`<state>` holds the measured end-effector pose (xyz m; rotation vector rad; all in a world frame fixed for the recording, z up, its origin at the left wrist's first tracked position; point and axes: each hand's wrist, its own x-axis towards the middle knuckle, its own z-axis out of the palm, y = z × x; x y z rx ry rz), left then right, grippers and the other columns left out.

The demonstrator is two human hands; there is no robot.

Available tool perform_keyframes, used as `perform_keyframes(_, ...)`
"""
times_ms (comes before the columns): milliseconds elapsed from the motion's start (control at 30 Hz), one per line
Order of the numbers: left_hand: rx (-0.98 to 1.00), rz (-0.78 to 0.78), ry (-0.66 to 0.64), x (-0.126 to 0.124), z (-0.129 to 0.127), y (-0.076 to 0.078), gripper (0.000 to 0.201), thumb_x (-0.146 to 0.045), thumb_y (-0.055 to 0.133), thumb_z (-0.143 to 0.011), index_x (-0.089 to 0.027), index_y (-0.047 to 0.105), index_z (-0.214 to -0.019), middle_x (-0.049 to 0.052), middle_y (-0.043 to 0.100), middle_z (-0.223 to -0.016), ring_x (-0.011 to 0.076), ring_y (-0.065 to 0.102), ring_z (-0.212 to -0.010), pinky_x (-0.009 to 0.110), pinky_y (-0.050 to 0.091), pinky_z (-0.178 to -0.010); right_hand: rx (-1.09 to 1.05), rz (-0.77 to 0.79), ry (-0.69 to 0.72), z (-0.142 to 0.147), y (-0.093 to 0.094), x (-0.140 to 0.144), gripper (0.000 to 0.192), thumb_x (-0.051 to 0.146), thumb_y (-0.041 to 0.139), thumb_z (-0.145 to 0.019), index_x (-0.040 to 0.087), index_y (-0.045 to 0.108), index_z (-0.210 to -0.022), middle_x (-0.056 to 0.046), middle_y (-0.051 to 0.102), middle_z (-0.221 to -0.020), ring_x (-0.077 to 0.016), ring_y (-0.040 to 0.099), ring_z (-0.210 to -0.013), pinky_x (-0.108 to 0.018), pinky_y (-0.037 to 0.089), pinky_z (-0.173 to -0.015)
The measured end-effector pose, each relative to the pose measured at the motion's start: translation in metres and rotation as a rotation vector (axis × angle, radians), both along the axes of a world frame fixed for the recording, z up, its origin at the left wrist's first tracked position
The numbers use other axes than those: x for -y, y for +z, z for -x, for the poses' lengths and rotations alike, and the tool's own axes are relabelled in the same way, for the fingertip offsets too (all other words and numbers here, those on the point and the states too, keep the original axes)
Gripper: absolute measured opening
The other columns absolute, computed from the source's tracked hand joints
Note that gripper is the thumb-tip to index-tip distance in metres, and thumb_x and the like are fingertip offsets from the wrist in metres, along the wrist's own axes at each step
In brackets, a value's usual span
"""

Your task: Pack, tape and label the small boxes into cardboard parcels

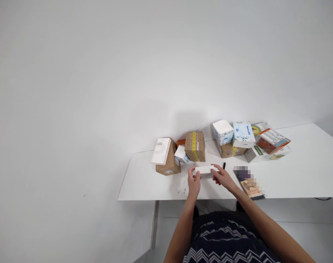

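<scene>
A small white box is held between my two hands just above the front part of the white table. My left hand grips its left end, with the thumb on the near side. At the opposite end, my right hand pinches the box, its lower fingers curled beneath. Just past my right hand lies a black pen-like object. A brown taped carton stands behind the box. Thin, pale items, too small to identify, lie left of my left hand.
On the left, a white box leans on a brown carton beside a small white-blue box. Tissue boxes sit on another carton. An orange-edged package tops food boxes. A partly blurred book lies near the table's edge.
</scene>
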<state>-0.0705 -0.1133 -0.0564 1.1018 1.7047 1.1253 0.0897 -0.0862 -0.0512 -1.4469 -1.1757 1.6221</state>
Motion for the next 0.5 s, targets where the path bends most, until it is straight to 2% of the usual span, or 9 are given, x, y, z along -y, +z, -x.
perform_keyframes(100, 0.045, 0.016, 0.002, -0.003, 0.000, -0.002, 0.041, -0.046, 0.048, -0.086, -0.020, 0.046, -0.118, 0.009, 0.061, -0.108, 0.0107, 0.061, -0.066, 0.028, 0.049, -0.068, -0.013, 0.018, 0.003, -0.001, -0.001, 0.001, 0.061, 0.054, 0.049, -0.079, 0.017, 0.045, -0.128, 0.006, 0.055, -0.055, -0.0104, 0.049, -0.044, -0.020, 0.036, -0.039)
perform_keyframes(300, 0.118, 0.077, -0.026, -0.003, 0.002, 0.004, 0.047, -0.048, 0.050, -0.084, -0.019, 0.048, -0.120, 0.008, 0.064, -0.098, 0.0129, 0.061, -0.067, 0.026, 0.047, -0.062, -0.029, 0.027, 0.007, -0.001, -0.002, 0.003, 0.061, 0.055, 0.049, -0.079, 0.018, 0.046, -0.127, 0.006, 0.054, -0.055, -0.0107, 0.049, -0.047, -0.020, 0.036, -0.041)
perform_keyframes(500, 0.167, 0.104, -0.024, -0.001, 0.002, 0.008, 0.050, -0.050, 0.051, -0.083, -0.019, 0.048, -0.122, 0.008, 0.065, -0.102, 0.0139, 0.063, -0.071, 0.025, 0.047, -0.062, -0.034, 0.044, -0.033, 0.001, -0.004, 0.003, 0.065, 0.057, 0.051, -0.076, 0.018, 0.047, -0.128, 0.006, 0.054, -0.054, -0.0106, 0.048, -0.045, -0.021, 0.035, -0.040)
